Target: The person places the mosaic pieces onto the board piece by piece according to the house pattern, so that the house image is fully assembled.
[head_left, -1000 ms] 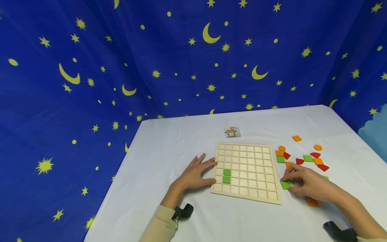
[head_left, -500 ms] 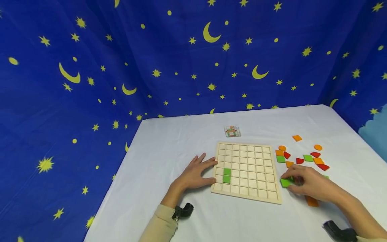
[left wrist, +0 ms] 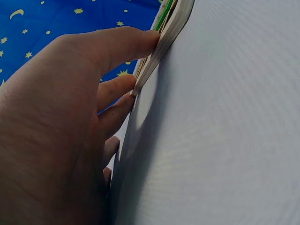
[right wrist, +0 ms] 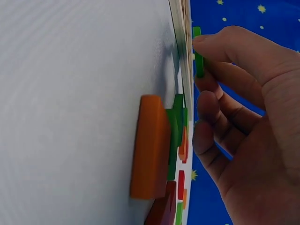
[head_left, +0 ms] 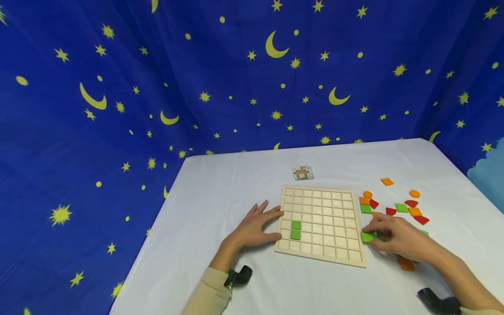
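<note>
Hands point(head_left: 403, 238) touch a thin green tile point(head_left: 367, 237) and gridded board point(head_left: 323, 223).

Deep-blue fabric point(head_left: 220, 65) hung behind the white-covered table point(head_left: 220, 183) and down both sides, with soft creases in it; yellow crescent moons point(head_left: 271, 50), stars point(head_left: 295, 63) and round dots point(head_left: 296, 32) were scattered across it; a pale-blue, cloud-like patch point(head_left: 488, 164) showed at the far right; the head view's light was soft and fairly even.
</note>
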Available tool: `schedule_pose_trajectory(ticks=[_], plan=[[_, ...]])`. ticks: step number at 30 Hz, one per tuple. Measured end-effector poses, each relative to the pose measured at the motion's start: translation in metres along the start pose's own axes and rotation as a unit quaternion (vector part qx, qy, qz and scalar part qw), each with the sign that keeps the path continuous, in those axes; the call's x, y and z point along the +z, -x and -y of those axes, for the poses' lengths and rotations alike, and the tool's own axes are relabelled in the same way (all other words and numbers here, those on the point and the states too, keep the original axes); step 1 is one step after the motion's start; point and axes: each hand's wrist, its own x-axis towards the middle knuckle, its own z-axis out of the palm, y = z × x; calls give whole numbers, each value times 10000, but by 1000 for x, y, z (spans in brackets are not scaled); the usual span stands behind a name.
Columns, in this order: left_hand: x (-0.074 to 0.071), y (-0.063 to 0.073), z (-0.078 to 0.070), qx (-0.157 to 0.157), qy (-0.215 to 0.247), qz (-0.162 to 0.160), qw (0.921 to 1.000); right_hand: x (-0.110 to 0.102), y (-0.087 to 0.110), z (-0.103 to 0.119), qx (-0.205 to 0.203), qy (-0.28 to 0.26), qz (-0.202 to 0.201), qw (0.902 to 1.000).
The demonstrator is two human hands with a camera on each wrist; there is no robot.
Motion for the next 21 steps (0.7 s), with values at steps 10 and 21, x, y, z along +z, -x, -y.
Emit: schedule_pose_trajectory(ticks=[10, 21], plan=[[1, 1, -1, 17, 23, -20, 10000, 4, -6, 7, -44, -11, -6, 10000], [1, -1, 1, -7, -38, 4, 10000, 7, -16, 14, -172, -72, -64, 9998]])
